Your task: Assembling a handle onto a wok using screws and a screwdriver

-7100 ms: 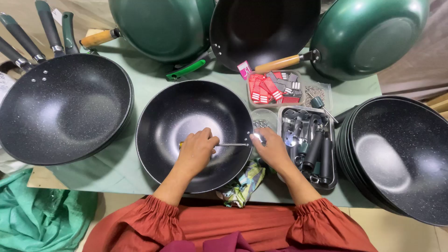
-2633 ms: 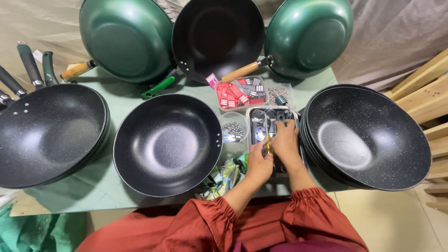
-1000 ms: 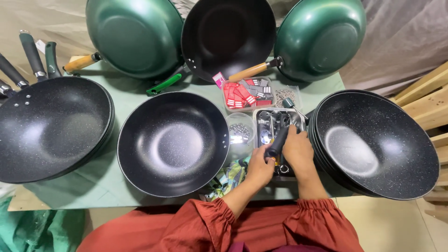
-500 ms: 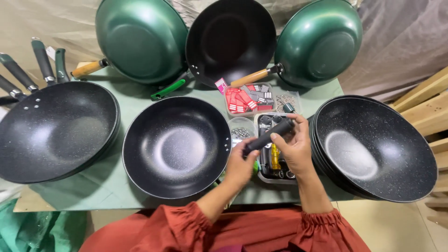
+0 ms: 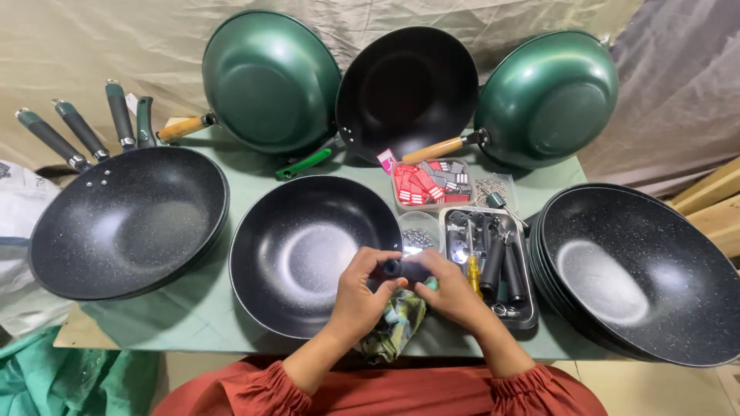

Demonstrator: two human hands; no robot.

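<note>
both hands closed on a dark pan handle point(image 5: 401, 268) at the near right rim of the black wok point(image 5: 308, 254): left hand point(image 5: 362, 289) gripping its left end, right hand point(image 5: 447, 289) its right end. just right, grey tray point(image 5: 526, 308) of handles and a yellow screwdriver point(image 5: 472, 271). patterned cloth point(image 5: 397, 331) beneath the hands.

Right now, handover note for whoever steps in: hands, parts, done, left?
Left hand and right hand together grip a black handle at the right rim of the centre wok.
That wok sits on the green table and has no handle on it yet.
Spare black handles lie in the metal tray with a yellow screwdriver.
Done: a stack of handled woks at left.
Left: a stack of bare woks at right.
</note>
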